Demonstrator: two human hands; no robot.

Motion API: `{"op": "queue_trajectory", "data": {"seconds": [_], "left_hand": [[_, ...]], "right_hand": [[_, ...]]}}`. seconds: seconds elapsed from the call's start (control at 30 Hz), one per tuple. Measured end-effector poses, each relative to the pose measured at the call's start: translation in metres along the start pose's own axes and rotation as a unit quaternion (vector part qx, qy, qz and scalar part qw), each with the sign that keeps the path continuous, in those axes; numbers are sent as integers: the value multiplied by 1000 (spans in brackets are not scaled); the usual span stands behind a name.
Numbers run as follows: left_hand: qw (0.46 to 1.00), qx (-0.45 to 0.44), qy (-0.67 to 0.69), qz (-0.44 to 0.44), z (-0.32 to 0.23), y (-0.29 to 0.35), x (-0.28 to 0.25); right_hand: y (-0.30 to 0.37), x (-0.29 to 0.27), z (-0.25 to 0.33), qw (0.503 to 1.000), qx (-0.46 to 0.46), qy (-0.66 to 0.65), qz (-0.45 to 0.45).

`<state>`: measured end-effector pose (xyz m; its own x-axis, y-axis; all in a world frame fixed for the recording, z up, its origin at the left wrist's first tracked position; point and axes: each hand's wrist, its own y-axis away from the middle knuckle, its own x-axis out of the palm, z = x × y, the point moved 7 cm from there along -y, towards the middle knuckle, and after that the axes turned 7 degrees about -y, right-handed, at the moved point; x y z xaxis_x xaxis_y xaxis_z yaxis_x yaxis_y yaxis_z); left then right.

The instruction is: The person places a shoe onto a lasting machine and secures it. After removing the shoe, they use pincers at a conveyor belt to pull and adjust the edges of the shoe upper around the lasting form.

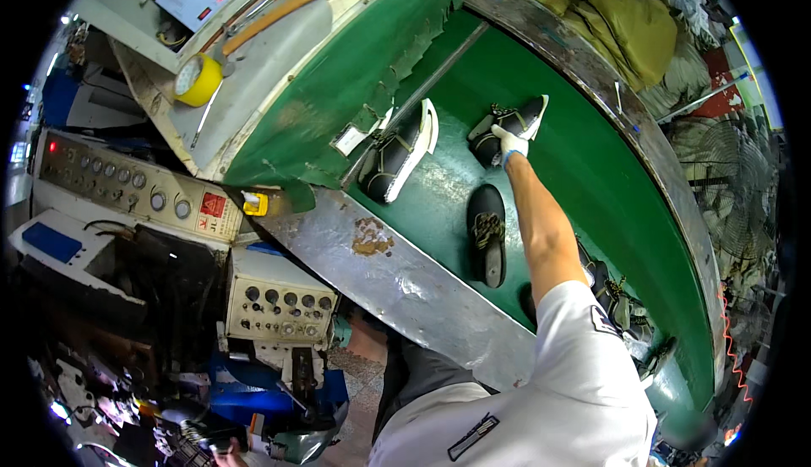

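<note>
My right hand (511, 143), in a white glove, is closed on a dark laced shoe (485, 149) with a white sole edge, lying on a green surface (439, 230). To its left a second dark shoe (394, 163) lies on its side, its white sole turned to the right. Nearer to me sits another dark shoe (487, 235), upright with laces. Several more shoes (621, 306) are partly hidden behind my right arm. At the lower left edge, my left hand (228, 456) shows only in part, its fingers apparently closed on a dark laced shoe (196, 431).
Worn metal edging (405, 277) borders the green surface. Control panels with knobs (279, 305) stand at the left. Yellow tape (198, 79) and a wooden-handled tool (277, 18) lie on the raised housing. Olive sacks (629, 28) and a fan (718, 163) are beyond the far edge.
</note>
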<state>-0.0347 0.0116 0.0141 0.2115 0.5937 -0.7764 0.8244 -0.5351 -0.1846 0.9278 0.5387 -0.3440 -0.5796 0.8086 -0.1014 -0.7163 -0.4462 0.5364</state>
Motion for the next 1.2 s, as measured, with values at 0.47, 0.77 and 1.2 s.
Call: {"op": "queue_trajectory", "data": {"seconds": [0.47, 0.77, 1.2], "left_hand": [[908, -52, 290, 299, -196, 31, 124], [905, -169, 333, 204, -113, -16, 61], [880, -148, 450, -20, -1, -66, 31]], "right_hand": [[583, 58, -59, 613, 324, -304, 654], [817, 100, -129, 651, 254, 73, 712], [906, 117, -193, 587, 328, 134, 727]]}}
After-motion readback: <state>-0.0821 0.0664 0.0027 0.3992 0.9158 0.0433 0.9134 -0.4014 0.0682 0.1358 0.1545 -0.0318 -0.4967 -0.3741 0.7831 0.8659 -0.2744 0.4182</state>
